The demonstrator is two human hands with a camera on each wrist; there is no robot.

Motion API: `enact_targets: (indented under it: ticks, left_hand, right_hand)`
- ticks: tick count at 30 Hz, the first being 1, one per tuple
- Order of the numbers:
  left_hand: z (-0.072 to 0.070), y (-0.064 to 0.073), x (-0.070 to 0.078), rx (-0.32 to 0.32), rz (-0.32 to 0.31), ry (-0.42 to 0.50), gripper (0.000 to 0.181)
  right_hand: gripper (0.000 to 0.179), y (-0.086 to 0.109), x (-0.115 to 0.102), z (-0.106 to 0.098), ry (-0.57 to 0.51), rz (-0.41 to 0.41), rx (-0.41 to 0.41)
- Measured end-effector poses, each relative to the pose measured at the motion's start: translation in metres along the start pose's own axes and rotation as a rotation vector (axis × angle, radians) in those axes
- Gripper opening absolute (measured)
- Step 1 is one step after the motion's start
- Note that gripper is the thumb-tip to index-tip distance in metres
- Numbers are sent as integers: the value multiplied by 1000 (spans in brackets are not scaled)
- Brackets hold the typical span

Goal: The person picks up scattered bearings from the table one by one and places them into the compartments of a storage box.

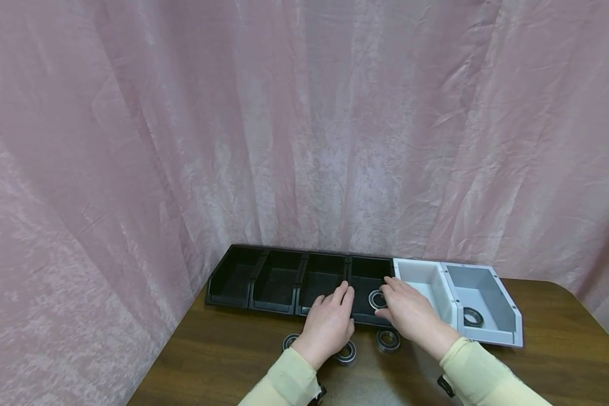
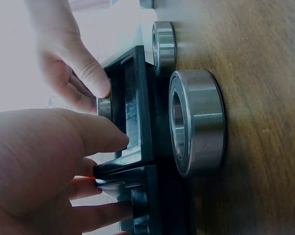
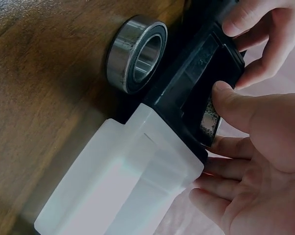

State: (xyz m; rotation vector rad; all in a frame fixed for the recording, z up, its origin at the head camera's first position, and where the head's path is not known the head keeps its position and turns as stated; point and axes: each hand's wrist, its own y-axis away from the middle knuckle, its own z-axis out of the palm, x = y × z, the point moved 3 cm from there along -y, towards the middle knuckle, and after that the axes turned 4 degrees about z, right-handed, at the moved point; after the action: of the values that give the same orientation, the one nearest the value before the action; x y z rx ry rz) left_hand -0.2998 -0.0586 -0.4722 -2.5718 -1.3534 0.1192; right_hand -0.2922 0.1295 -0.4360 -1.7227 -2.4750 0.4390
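My right hand [image 1: 411, 311] pinches a steel ball bearing [image 1: 377, 299] between thumb and fingers, over the rightmost black bin [image 1: 367, 270]. In the right wrist view that bearing [image 3: 209, 118] is partly hidden by the thumb and the bin wall. My left hand [image 1: 330, 324] lies over the front of the neighbouring black bins, fingers fairly straight and holding nothing. Its fingers are at the divider between two bins in the left wrist view. On the table, a bearing [image 1: 388, 340] is in front of the rightmost black bin, and another bearing [image 1: 346, 353] is beside the left wrist.
A third table bearing [image 1: 288, 340] is partly hidden behind the left wrist. To the right of the black bins stand a white bin [image 1: 422, 280] and a grey bin [image 1: 474, 285] with a bearing [image 1: 472, 317] in it. A pink curtain [image 1: 304, 141] hangs behind the wooden table [image 1: 193, 349].
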Motion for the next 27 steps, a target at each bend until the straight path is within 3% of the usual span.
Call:
enact_targets:
  ticks: [27]
  left_hand:
    - [2,-1,0,1,0,-22,71]
  right_hand:
    - [51,3,5,15,7,-41,60]
